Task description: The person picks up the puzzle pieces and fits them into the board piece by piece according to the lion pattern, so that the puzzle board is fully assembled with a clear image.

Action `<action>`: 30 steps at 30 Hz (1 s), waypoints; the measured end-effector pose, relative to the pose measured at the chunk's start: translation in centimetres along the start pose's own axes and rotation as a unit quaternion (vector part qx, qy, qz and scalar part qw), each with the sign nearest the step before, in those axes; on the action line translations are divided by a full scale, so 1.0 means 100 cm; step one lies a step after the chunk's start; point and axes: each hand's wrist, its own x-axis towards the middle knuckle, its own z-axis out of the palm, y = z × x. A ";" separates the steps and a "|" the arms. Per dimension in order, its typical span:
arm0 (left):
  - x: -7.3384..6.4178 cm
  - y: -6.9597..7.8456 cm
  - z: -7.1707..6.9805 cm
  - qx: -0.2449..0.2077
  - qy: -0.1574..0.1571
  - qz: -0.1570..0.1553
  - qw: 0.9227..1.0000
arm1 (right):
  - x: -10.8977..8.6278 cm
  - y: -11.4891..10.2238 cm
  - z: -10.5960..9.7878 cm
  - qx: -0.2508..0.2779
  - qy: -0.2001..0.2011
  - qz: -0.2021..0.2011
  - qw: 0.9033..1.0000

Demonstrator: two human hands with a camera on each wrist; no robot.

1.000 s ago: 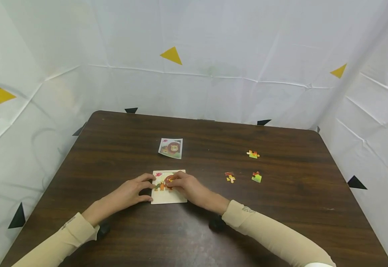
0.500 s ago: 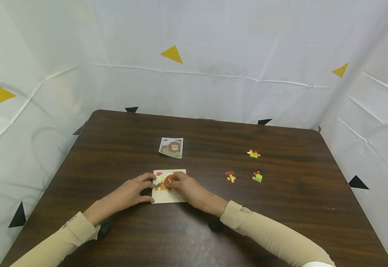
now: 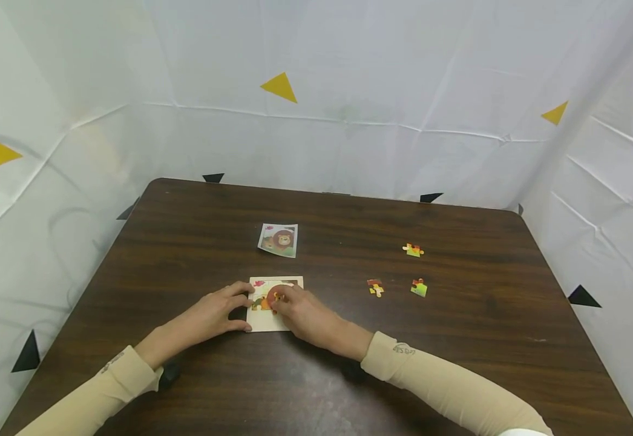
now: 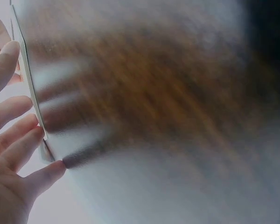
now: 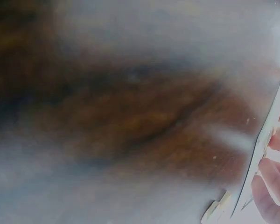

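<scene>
A pale puzzle board (image 3: 270, 324) lies flat near the middle of the table, with several picture pieces (image 3: 262, 302) fitted in its upper part. My left hand (image 3: 220, 310) rests at the board's left edge, fingers spread and fingertips touching it; the left wrist view shows the thumb and fingers (image 4: 11, 112) along that edge. Over the board's right half, my right hand (image 3: 311, 315) pinches an orange-brown puzzle piece (image 3: 279, 297) between thumb and index finger, down at the board. The hand covers most of that piece and the board's right side.
A printed lion picture (image 3: 279, 241) lies behind the board. To the right are three loose puzzle pieces: one farther back (image 3: 413, 249), a red-and-yellow piece (image 3: 375, 287) and a green one (image 3: 419, 287). White sheeting (image 3: 349, 72) encloses the dark wooden table (image 3: 485, 339).
My right hand has shifted slightly, with its fingers lower on the puzzle piece, and more of the board's upper right corner shows. My left hand stays at the board's edge.
</scene>
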 end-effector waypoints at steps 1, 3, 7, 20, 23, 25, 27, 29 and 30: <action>0.000 0.000 0.000 0.001 0.001 0.002 1.000 | 0.000 0.000 0.000 0.002 0.000 -0.001 1.000; 0.000 0.000 0.000 0.004 0.004 0.007 1.000 | -0.001 -0.001 0.000 0.008 0.004 -0.004 1.000; 0.000 0.000 0.000 0.007 0.010 0.018 1.000 | -0.002 0.000 -0.001 0.016 0.008 -0.013 1.000; -0.002 -0.005 0.000 -0.001 -0.003 0.023 1.000 | -0.002 0.002 -0.004 -0.019 -0.035 -0.021 0.999; -0.002 -0.005 -0.002 0.002 -0.004 0.026 1.000 | 0.000 0.001 -0.007 -0.020 -0.043 -0.024 0.999; -0.002 -0.004 -0.003 0.004 -0.006 0.028 1.000 | 0.000 0.001 -0.008 -0.023 -0.043 -0.027 0.998; -0.003 -0.004 -0.004 0.007 -0.009 0.031 0.999 | 0.001 0.000 -0.008 -0.025 -0.040 -0.030 0.998; -0.002 -0.004 -0.005 0.009 -0.012 0.035 0.999 | 0.000 0.000 -0.008 -0.026 -0.036 -0.031 0.999; -0.002 -0.004 -0.005 0.010 -0.014 0.036 0.999 | 0.000 0.000 -0.007 -0.025 -0.034 -0.031 0.999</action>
